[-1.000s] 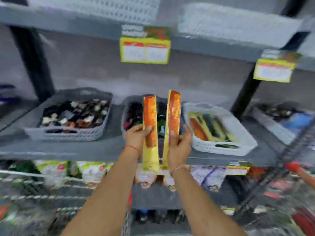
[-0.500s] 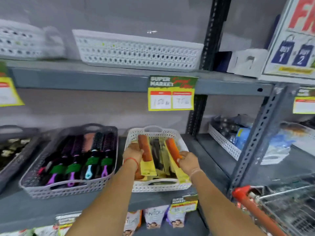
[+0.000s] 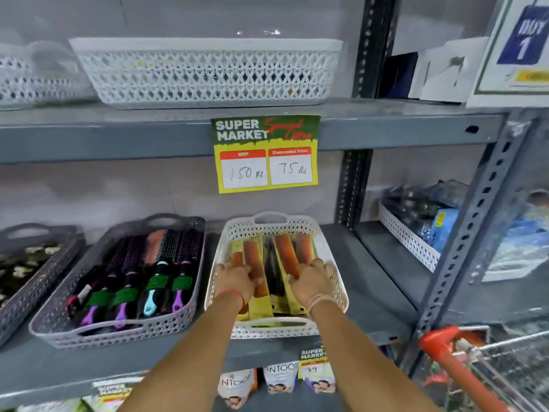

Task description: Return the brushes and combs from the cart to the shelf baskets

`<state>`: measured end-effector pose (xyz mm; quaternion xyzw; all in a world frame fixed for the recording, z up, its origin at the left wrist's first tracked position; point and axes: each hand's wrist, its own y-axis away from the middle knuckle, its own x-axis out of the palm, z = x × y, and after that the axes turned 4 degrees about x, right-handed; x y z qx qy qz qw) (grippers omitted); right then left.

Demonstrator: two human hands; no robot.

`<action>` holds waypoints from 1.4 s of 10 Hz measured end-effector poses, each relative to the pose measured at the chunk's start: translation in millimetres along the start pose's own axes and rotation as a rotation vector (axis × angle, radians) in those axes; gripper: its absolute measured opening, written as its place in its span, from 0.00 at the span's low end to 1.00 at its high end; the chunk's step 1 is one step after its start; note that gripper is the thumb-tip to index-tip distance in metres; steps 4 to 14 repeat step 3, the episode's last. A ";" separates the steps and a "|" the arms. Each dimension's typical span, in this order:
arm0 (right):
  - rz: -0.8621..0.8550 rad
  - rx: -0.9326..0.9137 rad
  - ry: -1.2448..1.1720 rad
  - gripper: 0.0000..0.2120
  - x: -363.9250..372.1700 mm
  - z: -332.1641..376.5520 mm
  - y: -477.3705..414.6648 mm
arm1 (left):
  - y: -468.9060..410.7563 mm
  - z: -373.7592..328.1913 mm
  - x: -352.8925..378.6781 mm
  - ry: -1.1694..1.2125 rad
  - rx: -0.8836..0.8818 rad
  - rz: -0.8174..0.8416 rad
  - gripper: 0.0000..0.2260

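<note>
A white perforated basket (image 3: 337, 281) on the grey middle shelf holds several packaged combs, orange ones on yellow cards and a dark one between them. My left hand (image 3: 236, 279) lies flat inside the basket on an orange comb (image 3: 252, 255) at the left. My right hand (image 3: 312, 279) presses down on another orange comb (image 3: 283, 252) to the right of the dark comb (image 3: 271, 263). Whether the fingers still grip the packs is unclear. A grey basket (image 3: 59, 322) to the left holds several round hair brushes (image 3: 154, 272) with purple and blue handles.
A red-handled wire cart (image 3: 442, 343) stands at the lower right. An empty white basket (image 3: 208, 72) sits on the shelf above, behind a yellow price sign (image 3: 266, 156). A dark basket (image 3: 32, 281) of small items is far left, and a white basket (image 3: 407, 236) of blue packs sits right of the steel upright (image 3: 463, 239).
I have turned right from holding two comb packs upright before the shelf; both hands have lowered them flat into the white basket and now rest on them.
</note>
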<state>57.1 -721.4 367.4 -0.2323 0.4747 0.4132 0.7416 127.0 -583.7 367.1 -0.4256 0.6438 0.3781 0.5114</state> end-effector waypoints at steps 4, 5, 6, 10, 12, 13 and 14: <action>-0.319 -0.203 0.004 0.20 0.7 13.6 57.3 | 72.1 64.1 -14.2 0.013 0.208 -0.276 0.25; -0.319 -0.203 0.004 0.20 0.7 13.6 57.3 | 72.1 64.1 -14.2 0.013 0.208 -0.276 0.25; -0.319 -0.203 0.004 0.20 0.7 13.6 57.3 | 72.1 64.1 -14.2 0.013 0.208 -0.276 0.25; -0.319 -0.203 0.004 0.20 0.7 13.6 57.3 | 72.1 64.1 -14.2 0.013 0.208 -0.276 0.25; -0.319 -0.203 0.004 0.20 0.7 13.6 57.3 | 72.1 64.1 -14.2 0.013 0.208 -0.276 0.25; -0.319 -0.203 0.004 0.20 0.7 13.6 57.3 | 72.1 64.1 -14.2 0.013 0.208 -0.276 0.25; -0.319 -0.203 0.004 0.20 0.7 13.6 57.3 | 72.1 64.1 -14.2 0.013 0.208 -0.276 0.25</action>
